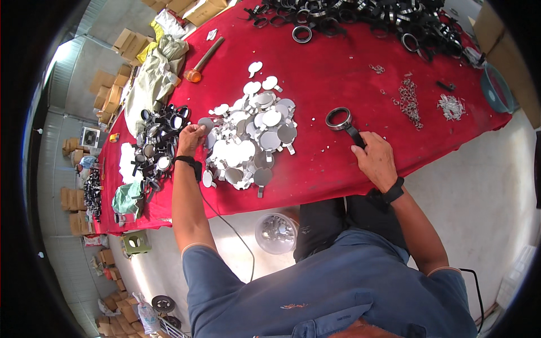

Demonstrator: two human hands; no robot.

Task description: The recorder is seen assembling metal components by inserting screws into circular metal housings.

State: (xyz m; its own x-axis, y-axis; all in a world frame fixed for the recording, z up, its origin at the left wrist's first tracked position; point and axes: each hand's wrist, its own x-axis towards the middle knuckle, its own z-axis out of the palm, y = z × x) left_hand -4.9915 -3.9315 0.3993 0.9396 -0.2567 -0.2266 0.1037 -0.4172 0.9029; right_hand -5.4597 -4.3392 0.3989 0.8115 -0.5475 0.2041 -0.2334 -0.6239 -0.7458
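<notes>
My right hand [376, 159] is closed on the short black handle of a ring-shaped frame [347, 124], which has a silver rim and an open centre. The frame lies over the red cloth, pointing away from me. At the left, the fingers of my left hand [191, 139] pinch a flat round grey disc [205, 122] at the edge of a heap. That heap of silver discs with small tabs [270, 140] spreads over the middle of the table. Left of my left hand lies a pile of black-handled round pieces [163, 163], several with shiny faces.
Many black ring frames [332, 25] crowd the far edge. A mallet [194, 74] lies far left. Small metal links [410, 101], white slivers [451, 107] and a teal basin [496, 90] are at the right. Below the table's near edge stands a clear bucket [276, 233].
</notes>
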